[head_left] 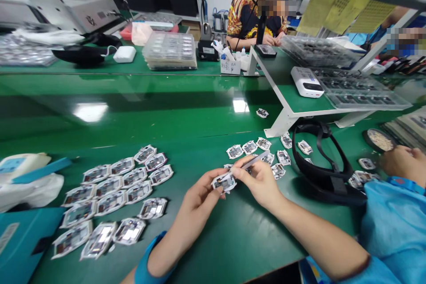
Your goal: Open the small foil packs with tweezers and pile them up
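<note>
Between my two hands, over the green bench, is a small white-framed watch case with electronic parts inside. My left hand grips it by its edge, thumb at the front. Pinched in my right hand is a pair of tweezers, slanting up to the right; its tip is at the watch case, though too small to make out clearly. Behind my hands lie several similar cases. To the left, rows of more such cases rest on the bench.
A black strapped headband lies to the right, near a co-worker's hand and a round dish. A white-legged shelf holds trays and a white power bank. Clear trays are stacked at the back. Another person sits opposite.
</note>
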`<control>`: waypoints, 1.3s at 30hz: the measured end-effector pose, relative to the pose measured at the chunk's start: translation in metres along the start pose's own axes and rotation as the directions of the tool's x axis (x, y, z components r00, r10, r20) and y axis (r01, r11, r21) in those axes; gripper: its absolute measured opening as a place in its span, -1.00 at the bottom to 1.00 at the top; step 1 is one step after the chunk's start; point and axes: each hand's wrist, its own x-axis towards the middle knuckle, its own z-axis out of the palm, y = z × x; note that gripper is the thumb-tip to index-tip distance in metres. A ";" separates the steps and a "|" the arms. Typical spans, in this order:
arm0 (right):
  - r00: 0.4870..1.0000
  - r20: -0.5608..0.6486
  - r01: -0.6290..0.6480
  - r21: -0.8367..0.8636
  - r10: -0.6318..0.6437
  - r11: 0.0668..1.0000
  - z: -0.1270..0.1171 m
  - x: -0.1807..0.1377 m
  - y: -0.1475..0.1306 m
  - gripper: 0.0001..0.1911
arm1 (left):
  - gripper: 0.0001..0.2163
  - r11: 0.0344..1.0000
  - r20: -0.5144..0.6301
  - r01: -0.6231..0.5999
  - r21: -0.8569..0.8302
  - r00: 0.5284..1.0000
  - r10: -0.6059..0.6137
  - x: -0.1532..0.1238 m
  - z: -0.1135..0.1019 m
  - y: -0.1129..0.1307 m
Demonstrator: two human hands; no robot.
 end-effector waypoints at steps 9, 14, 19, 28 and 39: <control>1.000 0.014 -0.024 0.044 0.023 0.999 0.000 0.001 0.000 -0.81 | -0.71 1.000 0.028 0.008 0.021 1.000 -0.008 -0.001 -0.002 0.003; 0.999 0.027 -0.023 0.047 0.022 0.999 0.000 0.000 -0.002 -0.80 | -0.71 0.998 0.052 -0.013 0.054 0.999 0.011 0.001 -0.005 0.003; 0.999 0.054 0.002 0.013 -0.003 1.000 -0.001 -0.001 -0.005 -0.86 | -0.72 0.998 0.074 -0.013 0.061 0.997 0.008 0.002 -0.009 0.007; 0.998 0.054 0.030 -0.007 -0.030 1.000 0.000 -0.002 -0.004 -0.83 | -0.67 0.992 0.087 -0.020 0.122 0.996 0.010 0.006 -0.016 -0.001; 1.000 0.019 -0.006 0.030 0.006 1.000 0.001 -0.002 0.000 -0.86 | -0.75 0.972 0.048 0.137 -0.191 0.990 -0.130 0.007 -0.006 0.002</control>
